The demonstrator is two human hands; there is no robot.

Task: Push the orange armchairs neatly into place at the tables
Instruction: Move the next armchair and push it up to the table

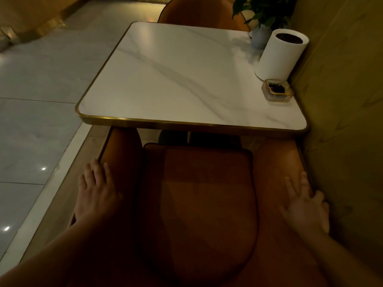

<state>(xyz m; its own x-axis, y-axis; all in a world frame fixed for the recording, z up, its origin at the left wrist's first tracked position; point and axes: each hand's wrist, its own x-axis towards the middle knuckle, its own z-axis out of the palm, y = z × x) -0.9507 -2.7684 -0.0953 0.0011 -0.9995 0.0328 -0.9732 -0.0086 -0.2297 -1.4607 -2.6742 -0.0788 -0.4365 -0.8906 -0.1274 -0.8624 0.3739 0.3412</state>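
Looks like the push on the near orange armchair is the step in hand. It's parked square to the table, and only the front tips of its arms are tucked under the gold-rimmed edge; most of the chair sits out on this side.

The left hand is laid flat on the left armrest, fingers stretched out and spread, nothing gripped. Same story for the right hand on the right armrest: it's flat and relaxed, pressed down on the leather rather than wrapped round it.

Next move, as a guess: an even shove from both sides is called for so the chair gets slid straight in. The wall is just beside the right arm, so any twist could get it scraped or jammed.

Stuff that can't be made out:
- The chair legs and backrest are out of shot.
- The table base is mostly lost in shadow.
- Only the top of the far armchair is seen, so whether it's pushed in can't be told.
- The dark bits in the ashtray can't be identified in this dim light.
- The potted plant is cut off at the top, and its pot is partly hidden by the white cylinder.
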